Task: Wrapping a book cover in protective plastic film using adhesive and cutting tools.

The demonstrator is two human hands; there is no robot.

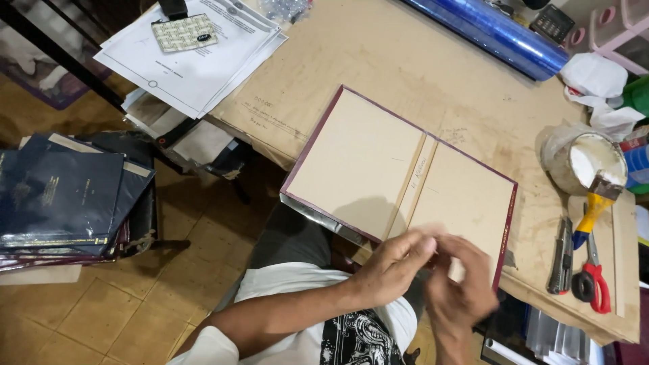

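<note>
Book cover (378,172) lay opened flat, inside up, on desk (405,61); left hand (392,267) and right hand (460,284) met at its near edge, fingers (422,245) pressed together, pinching something unidentifiable

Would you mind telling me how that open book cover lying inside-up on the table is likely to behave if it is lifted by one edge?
The book cover looks like two flat boards joined by a narrow spine strip, so each board would probably stay stiff while the whole folds at the spine. It seems light for its size. Its near-left corner overhangs the table, so a push there might tip it off.
</note>
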